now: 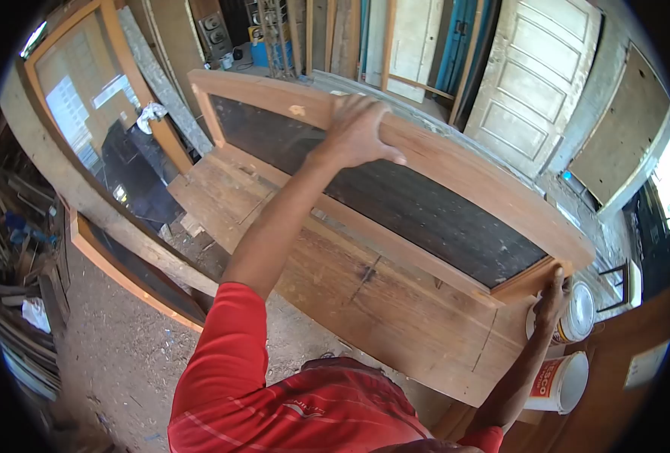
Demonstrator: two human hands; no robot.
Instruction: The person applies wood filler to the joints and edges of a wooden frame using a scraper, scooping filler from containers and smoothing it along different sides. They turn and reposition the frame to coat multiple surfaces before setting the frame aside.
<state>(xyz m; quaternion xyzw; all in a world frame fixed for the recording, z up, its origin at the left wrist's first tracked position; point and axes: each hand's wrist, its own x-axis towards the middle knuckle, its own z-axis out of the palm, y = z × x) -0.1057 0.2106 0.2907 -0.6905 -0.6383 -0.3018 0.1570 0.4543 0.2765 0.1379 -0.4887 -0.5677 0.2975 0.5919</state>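
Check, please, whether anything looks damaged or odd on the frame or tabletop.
A pale, irregular patch interrupts the reddish wooden frame near the left hand. A dark stain stands out on the lighter tabletop below.

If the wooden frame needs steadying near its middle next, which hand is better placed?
Probably the left hand: it's over the top rail of the wooden frame, near the middle. The right hand is down at the right-hand end.
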